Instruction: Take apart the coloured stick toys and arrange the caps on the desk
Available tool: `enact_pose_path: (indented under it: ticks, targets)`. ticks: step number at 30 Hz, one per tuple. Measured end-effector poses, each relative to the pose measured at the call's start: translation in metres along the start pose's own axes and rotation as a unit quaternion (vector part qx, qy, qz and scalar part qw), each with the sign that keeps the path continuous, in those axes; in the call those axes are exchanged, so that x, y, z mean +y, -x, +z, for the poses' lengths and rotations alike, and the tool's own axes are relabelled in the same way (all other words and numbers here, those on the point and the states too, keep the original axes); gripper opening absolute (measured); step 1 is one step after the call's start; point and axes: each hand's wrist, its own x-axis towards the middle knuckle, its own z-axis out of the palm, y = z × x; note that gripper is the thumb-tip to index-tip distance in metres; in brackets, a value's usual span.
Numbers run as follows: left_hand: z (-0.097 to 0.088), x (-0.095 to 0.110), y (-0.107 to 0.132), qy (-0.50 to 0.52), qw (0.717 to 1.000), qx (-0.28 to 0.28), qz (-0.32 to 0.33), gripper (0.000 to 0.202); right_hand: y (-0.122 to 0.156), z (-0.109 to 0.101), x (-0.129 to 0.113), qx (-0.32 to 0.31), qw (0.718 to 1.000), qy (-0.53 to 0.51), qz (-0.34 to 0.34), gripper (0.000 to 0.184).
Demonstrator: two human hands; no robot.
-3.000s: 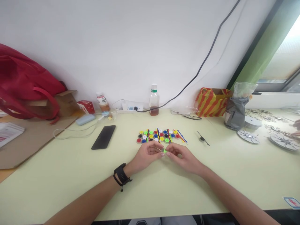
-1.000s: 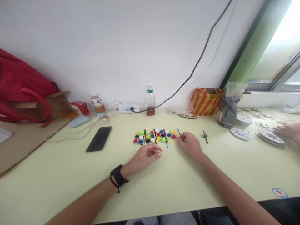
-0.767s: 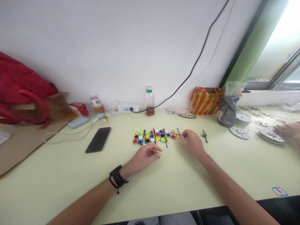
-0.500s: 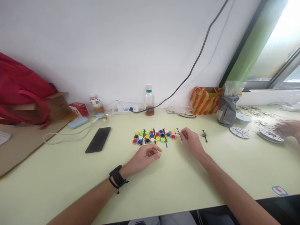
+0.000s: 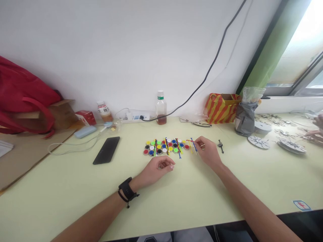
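My right hand [image 5: 209, 152] is pinched closed at the right end of the coloured pieces. A thin red plastic strip [image 5: 189, 140] runs into its fingertips, crossing a thin blue strip [image 5: 193, 144]. A pale yellow strip [image 5: 191, 150] lies just below. My left hand [image 5: 160, 169] rests on the table, its fingers loosely curled, thumb apart, with nothing visible in it. Beyond it sit rows of small round coloured discs [image 5: 176, 150] in clear rims. Bundles of coloured strips [image 5: 167, 146] lie across these rows.
A black phone [image 5: 106, 150] lies to the left. Right of my right hand is a dark, narrow piece [image 5: 220, 146]. Flat grey slotted discs [image 5: 258, 142] lie farther right, near another person's hand [image 5: 318, 126]. A bottle [image 5: 161, 109] stands against the wall.
The red strip at my right fingertips has shifted slightly, its left end now farther up. The other person's hand has moved right, away from the grey discs. My left hand stays nearly still.
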Motion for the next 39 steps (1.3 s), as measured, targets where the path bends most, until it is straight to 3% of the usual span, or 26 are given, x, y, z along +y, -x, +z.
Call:
enact_pose_path:
  ticks: [11, 17, 22, 26, 31, 39]
  targets:
    - [0.000, 0.005, 0.001, -0.004, 1.000, -0.004, 0.003, 0.028, -0.002, -0.019, 0.005, 0.094, 0.992, 0.074, 0.027, 0.014]
    - [0.000, 0.006, 0.002, -0.011, 1.000, -0.009, 0.008, 0.028, -0.001, -0.020, -0.001, 0.050, 0.997, 0.041, 0.036, 0.011]
    - [0.000, 0.009, 0.002, -0.014, 1.000, -0.011, 0.009, 0.027, 0.000, -0.022, -0.013, 0.090, 0.996, 0.003, 0.015, 0.019]
    - [0.000, 0.010, 0.001, -0.017, 1.000, -0.012, 0.009, 0.027, 0.001, -0.016, -0.017, 0.041, 0.999, -0.024, -0.010, 0.020]
    - [0.000, 0.007, 0.000, -0.018, 1.000, -0.010, 0.013, 0.028, 0.004, -0.007, -0.013, -0.015, 0.999, 0.013, -0.025, 0.016]
    - [-0.001, 0.006, 0.000, -0.017, 1.000, -0.009, 0.012, 0.030, 0.003, -0.010, -0.012, -0.005, 0.999, 0.030, -0.031, 0.014]
